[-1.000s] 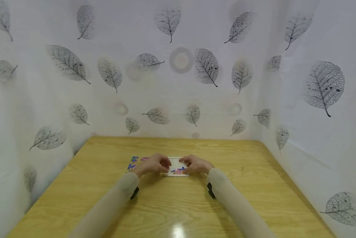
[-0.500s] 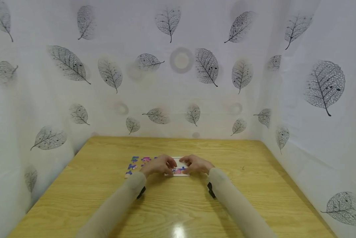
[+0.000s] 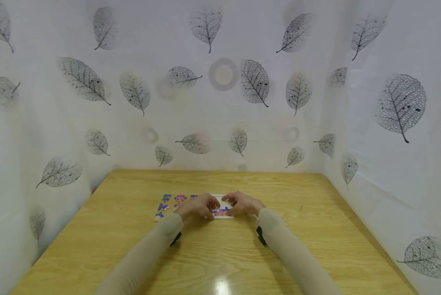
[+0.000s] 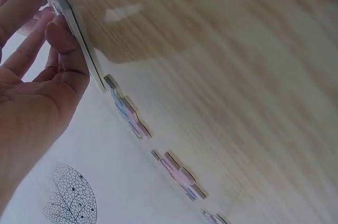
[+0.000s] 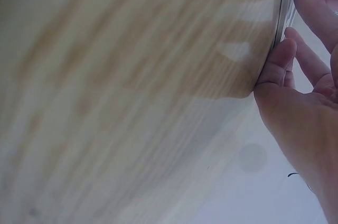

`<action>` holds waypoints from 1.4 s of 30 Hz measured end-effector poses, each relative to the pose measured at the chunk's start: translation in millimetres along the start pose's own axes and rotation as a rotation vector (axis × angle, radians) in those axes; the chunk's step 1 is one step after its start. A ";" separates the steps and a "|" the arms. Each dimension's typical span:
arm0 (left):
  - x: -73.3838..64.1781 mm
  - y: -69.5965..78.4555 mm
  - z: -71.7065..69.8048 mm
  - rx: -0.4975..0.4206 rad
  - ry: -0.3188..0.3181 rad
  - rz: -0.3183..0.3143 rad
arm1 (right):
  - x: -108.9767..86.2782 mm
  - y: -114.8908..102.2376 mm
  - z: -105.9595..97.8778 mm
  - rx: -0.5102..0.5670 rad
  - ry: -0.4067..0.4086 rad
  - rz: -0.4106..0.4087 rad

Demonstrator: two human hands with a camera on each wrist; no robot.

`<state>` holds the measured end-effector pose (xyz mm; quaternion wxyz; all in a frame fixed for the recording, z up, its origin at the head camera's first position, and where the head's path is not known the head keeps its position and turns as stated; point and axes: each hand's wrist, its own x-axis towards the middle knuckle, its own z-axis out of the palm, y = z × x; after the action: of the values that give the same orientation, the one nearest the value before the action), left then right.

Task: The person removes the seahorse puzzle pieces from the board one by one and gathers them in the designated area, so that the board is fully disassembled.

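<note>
In the head view a white puzzle tray [image 3: 220, 217] lies on the table, with joined puzzle pieces [image 3: 220, 212] along its near side. My left hand [image 3: 200, 205] is over the tray's left part, thumb at the near edge and bent fingers reaching over the pieces. In the left wrist view, the left fingers [image 4: 24, 10] meet the tray edge [image 4: 84, 47]; I cannot tell whether a piece is between them. My right hand [image 3: 244, 203] holds the tray's right side. Its thumb [image 5: 277, 63] lies against the tray edge in the right wrist view, with fingers over the top.
Several loose puzzle pieces [image 3: 163, 207] lie in rows left of the tray, partly behind the left forearm. The wooden table [image 3: 220, 250] is bordered by a white curtain [image 3: 220, 114] with a leaf print at the back and sides.
My left hand has moved a little to the right, farther over the tray, uncovering more loose pieces. It has nearly stopped since half a second ago. The right hand has stayed in place.
</note>
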<state>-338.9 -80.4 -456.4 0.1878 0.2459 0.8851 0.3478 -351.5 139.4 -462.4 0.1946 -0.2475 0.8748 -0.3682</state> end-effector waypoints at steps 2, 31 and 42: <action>-0.1 -0.2 0.5 -0.003 0.001 -0.006 | 0.2 0.0 0.2 0.000 -0.001 0.000; 3.1 -0.5 0.7 -0.024 -0.012 0.049 | -0.9 -1.9 0.7 0.032 0.005 0.015; -5.3 -1.2 -7.7 -0.049 0.004 0.097 | 1.3 -1.5 1.3 0.024 0.016 0.027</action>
<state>-338.9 -88.2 -451.1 0.1747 0.2830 0.8639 0.3784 -351.5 136.9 -462.3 0.1954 -0.2303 0.8751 -0.3782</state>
